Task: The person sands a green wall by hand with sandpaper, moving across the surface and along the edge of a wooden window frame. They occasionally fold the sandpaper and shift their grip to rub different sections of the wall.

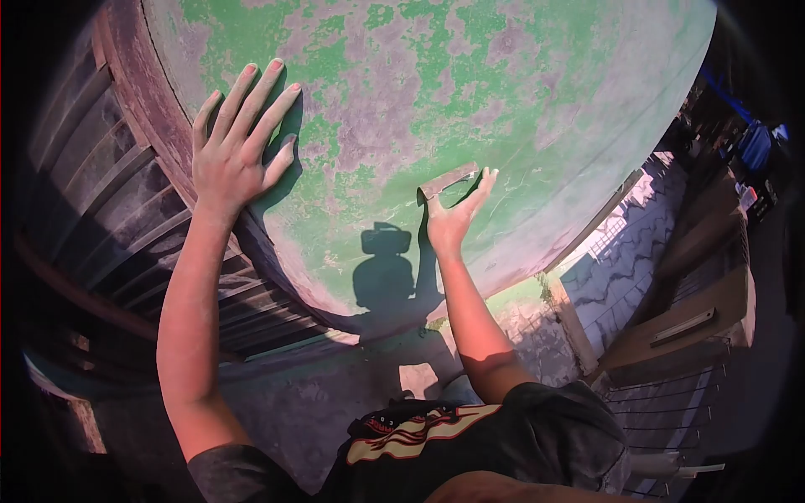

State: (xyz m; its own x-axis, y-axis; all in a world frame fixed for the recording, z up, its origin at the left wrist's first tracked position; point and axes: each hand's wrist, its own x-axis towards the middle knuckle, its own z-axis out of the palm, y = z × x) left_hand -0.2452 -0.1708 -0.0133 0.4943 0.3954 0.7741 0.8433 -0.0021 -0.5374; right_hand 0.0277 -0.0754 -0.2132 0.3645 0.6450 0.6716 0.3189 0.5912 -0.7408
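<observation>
Tool [450, 178] gripped by the right hand [452, 220] at one o'clock from centre on this patchy green surface [503, 101], left hand [233, 163] spread wide and flat at ten, and surely the edge wants lying flush, pressed evenly, never gouging!

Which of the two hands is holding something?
The right hand, gripping a flat brownish piece at the patchy green wall; the left hand is empty, fingers spread.
</observation>
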